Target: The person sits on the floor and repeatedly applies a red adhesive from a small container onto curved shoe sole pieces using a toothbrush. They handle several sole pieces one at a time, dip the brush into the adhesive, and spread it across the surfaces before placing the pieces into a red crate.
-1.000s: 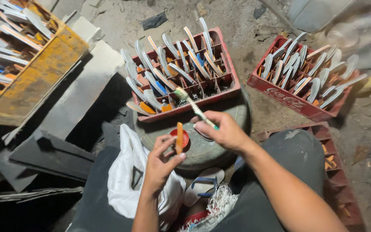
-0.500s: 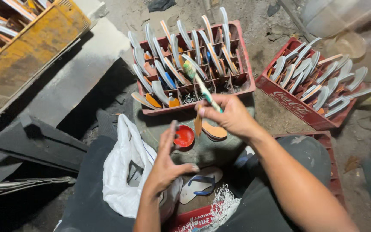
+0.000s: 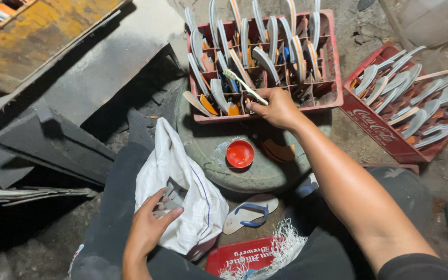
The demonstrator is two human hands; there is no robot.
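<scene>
Red lid [image 3: 240, 153] on drum between hands; right hand [image 3: 276, 107] pinching brush [image 3: 245, 86] beside crate [image 3: 333, 78]; left hand [image 3: 149, 225] gripping white bag [image 3: 182, 192].

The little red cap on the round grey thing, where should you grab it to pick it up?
Take the red cap by its rim, coming straight down from above. It lies flat and open side up on the grey round base, with bare space all around it, so the thin raised edge is probably the easiest grip.
</scene>
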